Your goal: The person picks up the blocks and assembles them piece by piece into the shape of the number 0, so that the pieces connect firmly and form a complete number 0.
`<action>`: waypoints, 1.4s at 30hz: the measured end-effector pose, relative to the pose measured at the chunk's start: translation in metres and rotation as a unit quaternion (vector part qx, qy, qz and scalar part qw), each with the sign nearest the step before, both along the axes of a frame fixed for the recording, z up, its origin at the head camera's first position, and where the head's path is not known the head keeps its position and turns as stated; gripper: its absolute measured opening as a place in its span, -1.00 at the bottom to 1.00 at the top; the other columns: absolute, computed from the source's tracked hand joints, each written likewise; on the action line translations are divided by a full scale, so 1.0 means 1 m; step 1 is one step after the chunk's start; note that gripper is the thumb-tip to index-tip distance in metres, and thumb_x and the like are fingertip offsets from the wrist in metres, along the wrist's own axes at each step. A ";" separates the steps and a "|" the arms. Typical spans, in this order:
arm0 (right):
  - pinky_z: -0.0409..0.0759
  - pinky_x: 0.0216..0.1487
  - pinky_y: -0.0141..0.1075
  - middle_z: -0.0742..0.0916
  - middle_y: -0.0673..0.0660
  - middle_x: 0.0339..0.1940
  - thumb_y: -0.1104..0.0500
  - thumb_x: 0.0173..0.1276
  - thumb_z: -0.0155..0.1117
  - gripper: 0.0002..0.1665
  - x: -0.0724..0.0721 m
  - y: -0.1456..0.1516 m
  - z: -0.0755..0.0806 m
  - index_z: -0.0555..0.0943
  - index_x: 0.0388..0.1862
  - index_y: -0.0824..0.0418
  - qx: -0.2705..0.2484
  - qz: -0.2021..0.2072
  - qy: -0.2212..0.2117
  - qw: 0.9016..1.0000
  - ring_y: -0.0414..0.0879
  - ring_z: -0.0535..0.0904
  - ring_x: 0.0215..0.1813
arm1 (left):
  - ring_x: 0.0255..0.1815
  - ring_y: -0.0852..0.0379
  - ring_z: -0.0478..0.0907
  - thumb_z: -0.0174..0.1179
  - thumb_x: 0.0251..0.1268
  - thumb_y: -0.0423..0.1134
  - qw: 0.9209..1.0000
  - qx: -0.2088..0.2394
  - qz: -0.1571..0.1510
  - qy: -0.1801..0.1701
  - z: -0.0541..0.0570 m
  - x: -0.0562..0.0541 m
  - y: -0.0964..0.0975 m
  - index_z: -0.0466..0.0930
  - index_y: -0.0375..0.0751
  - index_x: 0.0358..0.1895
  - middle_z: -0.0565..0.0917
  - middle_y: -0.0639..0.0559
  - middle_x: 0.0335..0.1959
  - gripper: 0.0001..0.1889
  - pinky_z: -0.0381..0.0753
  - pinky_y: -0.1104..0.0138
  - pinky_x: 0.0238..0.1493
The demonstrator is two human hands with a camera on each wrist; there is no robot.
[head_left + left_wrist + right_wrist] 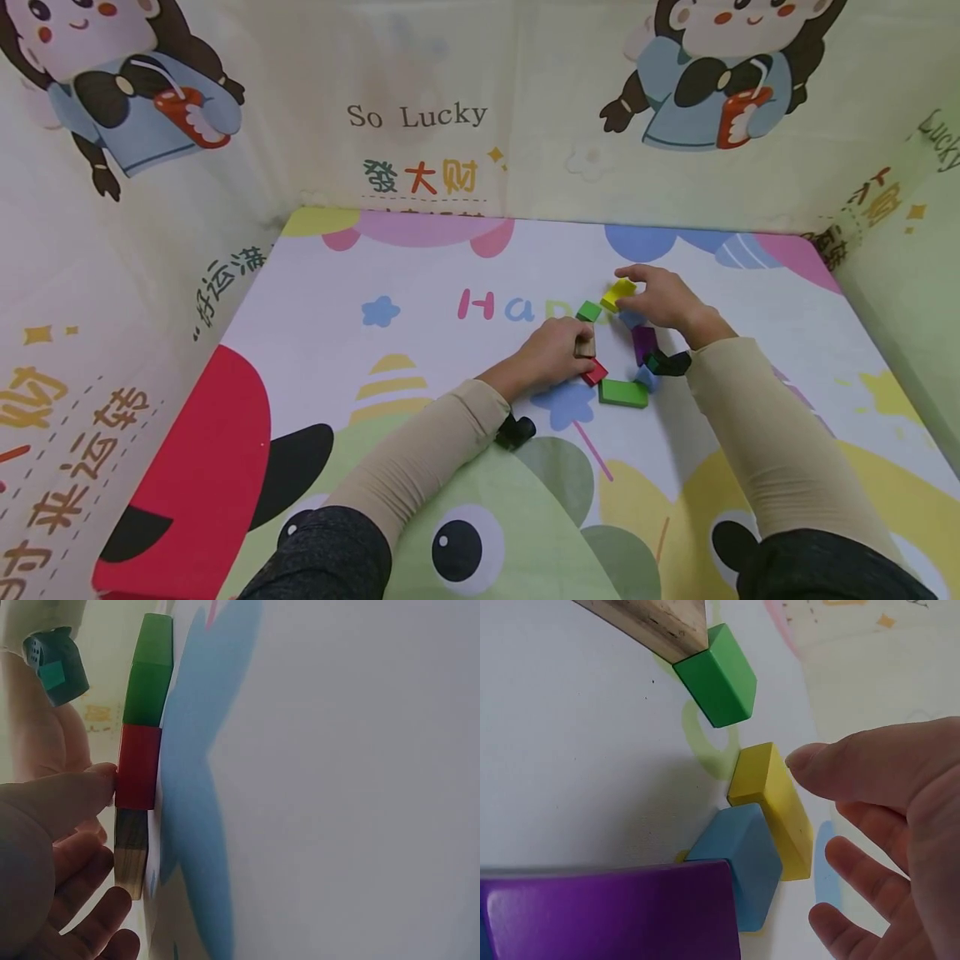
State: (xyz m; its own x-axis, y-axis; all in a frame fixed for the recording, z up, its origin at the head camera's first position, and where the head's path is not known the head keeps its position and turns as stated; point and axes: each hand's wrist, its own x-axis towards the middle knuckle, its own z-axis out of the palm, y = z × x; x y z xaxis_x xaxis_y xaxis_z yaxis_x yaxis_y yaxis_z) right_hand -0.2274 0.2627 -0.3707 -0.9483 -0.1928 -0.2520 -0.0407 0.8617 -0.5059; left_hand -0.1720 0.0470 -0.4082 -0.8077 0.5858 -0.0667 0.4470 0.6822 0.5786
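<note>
Wooden blocks form a ring on the printed mat. My left hand (551, 354) is at the ring's left side, its thumb at the red block (138, 766) and its fingers beside the plain wooden block (131, 855). At the far side, my right hand (663, 298) reaches around the yellow block (771, 802), thumb tip right by its edge and the other fingers spread apart. A light blue block (744, 859) touches the yellow one, with a purple block (615, 911) beside it. A small green block (718, 679) meets the plain block's end.
A long green block (623, 394) and another blue block (647, 379) make up the ring's near side. Black wrist cameras sit on both wrists. A printed cloth wall (540, 108) rises behind the mat (420, 350) and at both sides.
</note>
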 end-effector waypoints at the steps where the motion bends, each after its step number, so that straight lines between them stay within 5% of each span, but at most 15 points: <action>1: 0.23 0.31 0.32 0.37 0.46 0.43 0.11 0.40 0.24 -0.31 -0.001 0.000 -0.001 0.36 0.47 0.25 0.001 -0.001 -0.002 1.000 0.39 0.25 0.41 | -0.13 0.19 0.42 0.39 0.28 -0.05 1.000 0.000 0.000 0.000 0.000 0.000 0.000 0.59 -0.09 0.03 0.52 0.12 -0.16 -0.65 0.39 0.45 -0.13; 21: 0.10 0.40 0.25 0.35 0.47 0.44 0.12 0.41 0.26 -0.28 -0.010 -0.001 -0.005 0.33 0.46 0.36 0.034 0.019 -0.016 0.999 0.40 0.22 0.41 | -0.06 0.18 0.43 0.38 0.29 -0.04 1.000 -0.015 0.002 0.001 0.002 0.000 0.002 0.60 -0.12 0.13 0.58 0.07 -0.02 -0.58 0.42 0.44 -0.03; 42: 0.32 0.29 0.21 0.46 0.48 0.33 0.01 0.46 0.25 -0.33 -0.008 -0.002 -0.010 0.40 0.39 0.38 0.041 -0.002 -0.002 0.999 0.39 0.38 0.29 | -0.10 0.20 0.42 0.37 0.30 -0.02 0.999 -0.028 0.001 0.020 0.000 0.001 0.002 0.60 -0.10 0.11 0.56 0.13 -0.11 -0.60 0.40 0.43 -0.06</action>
